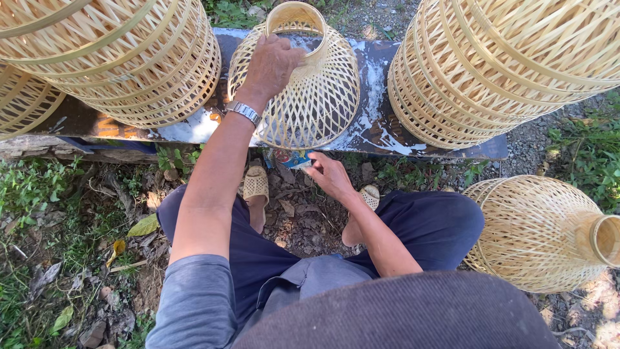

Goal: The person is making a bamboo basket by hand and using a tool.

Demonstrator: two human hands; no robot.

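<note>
One woven bamboo shade (310, 90) sits at upper centre on the dark bench (381, 129), narrow collar up. It looks light, springy and open-latticed, likely easy to crush; the stiff collar ring seems the safest grip. The left hand (271, 64) is spread over its shoulder beside the collar, steadying it. The right hand (326, 173) hovers just under the bench edge, fingers loosely curled, apparently pinching something too small to tell. Bigger baskets (123, 58) (497, 64) crowd both sides; another shade (542, 232) lies at lower right.
</note>
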